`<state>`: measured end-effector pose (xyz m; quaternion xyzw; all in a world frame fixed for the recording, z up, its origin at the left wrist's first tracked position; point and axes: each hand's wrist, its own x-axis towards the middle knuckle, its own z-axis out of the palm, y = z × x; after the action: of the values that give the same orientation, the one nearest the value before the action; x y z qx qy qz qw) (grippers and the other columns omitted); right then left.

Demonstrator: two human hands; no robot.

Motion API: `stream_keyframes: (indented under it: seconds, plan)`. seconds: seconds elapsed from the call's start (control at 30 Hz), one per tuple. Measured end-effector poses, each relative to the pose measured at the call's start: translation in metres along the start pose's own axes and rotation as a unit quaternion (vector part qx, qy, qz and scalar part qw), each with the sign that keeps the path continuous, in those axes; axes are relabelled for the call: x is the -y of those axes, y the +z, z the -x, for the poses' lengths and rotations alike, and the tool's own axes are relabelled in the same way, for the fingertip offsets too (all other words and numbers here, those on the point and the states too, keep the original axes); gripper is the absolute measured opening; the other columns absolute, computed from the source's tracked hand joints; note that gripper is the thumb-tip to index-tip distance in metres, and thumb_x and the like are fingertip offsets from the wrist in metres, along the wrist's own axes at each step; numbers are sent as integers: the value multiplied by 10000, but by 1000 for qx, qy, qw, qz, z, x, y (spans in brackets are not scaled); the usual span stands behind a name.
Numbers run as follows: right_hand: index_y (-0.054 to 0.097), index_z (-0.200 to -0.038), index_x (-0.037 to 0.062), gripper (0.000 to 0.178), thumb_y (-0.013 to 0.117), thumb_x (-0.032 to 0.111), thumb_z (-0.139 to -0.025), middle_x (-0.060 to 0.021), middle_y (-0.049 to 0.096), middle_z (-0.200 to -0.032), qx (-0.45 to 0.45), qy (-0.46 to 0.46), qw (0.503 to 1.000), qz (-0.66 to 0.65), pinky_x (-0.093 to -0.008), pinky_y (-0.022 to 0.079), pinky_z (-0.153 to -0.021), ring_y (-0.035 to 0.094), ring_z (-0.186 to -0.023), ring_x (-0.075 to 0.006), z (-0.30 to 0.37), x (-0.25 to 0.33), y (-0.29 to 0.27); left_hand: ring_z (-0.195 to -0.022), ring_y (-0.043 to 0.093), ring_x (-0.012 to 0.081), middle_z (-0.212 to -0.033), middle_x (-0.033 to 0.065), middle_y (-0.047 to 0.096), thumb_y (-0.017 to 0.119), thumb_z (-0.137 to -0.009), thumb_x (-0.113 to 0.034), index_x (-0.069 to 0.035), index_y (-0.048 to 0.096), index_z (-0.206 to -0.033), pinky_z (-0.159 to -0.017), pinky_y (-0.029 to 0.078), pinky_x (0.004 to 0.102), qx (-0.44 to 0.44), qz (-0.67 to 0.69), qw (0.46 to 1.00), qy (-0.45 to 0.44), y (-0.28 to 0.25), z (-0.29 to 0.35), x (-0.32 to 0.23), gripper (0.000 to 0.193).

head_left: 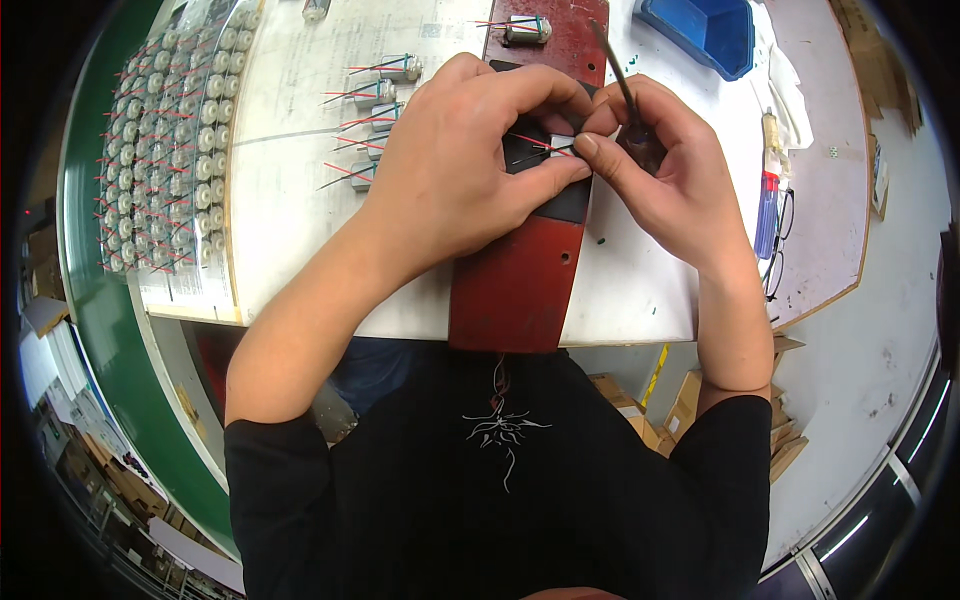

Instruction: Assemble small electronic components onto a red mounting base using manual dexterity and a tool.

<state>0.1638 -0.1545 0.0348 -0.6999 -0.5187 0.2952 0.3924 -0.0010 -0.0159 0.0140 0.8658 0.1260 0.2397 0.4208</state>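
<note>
Over a black pad (566, 205) on a red board, my two hands meet at a small motor (563, 145) with red and black wires. My left hand (465, 150) is closed on the motor, thumb and forefinger reaching round it from the left. My right hand (665, 165) pinches at the same motor with thumb and forefinger. Tucked in the right palm is a screwdriver-like tool (617, 75), its long dark shaft pointing up and away. Fingers hide most of the motor.
Several wired motors (375, 93) lie in a column left of my hands; another motor (527, 30) sits on the red board's (515, 285) far end. Many more fill a clear tray (165, 150) at left. A blue bin (705, 35), a blue-handled screwdriver (767, 215) and glasses (786, 215) are at right.
</note>
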Motion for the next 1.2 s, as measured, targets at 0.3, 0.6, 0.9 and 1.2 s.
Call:
stream_keyframes:
  seconds: [0.3,0.6,0.9,1.2]
  plan:
    - [630,-984,-10,129,652,113,-1014,-39,629,-865,26,-36,995,93,-265,473,-684,590,-750,-129,8,5,-31,-917,623,247,-924,48,711,836,-794,-146,-84,792,-996,-836,512,350,45,-8,999,28,-5,-6,7,216]
    - [621,-821,37,330,579,262,-1059,-167,557,-681,62,-46,914,397,-438,433,-562,549,-622,-383,5,7,-16,-906,628,246,-924,52,716,822,-803,-148,-99,787,-995,-810,501,367,30,-12,997,72,-1,-10,18,201]
    - [605,-742,10,505,506,359,-1093,-209,488,-567,98,-12,923,372,-467,413,-535,486,-547,-424,-2,9,-13,-865,599,269,-840,87,632,770,-854,-172,-64,731,-924,-835,464,369,103,43,994,16,-14,-17,0,134]
    - [607,-749,-15,554,453,371,-1115,-244,490,-578,141,45,932,331,-480,408,-551,478,-557,-443,-1,19,-13,-866,594,275,-879,81,639,769,-849,-182,-72,706,-902,-805,470,390,105,5,994,38,-16,-16,0,137]
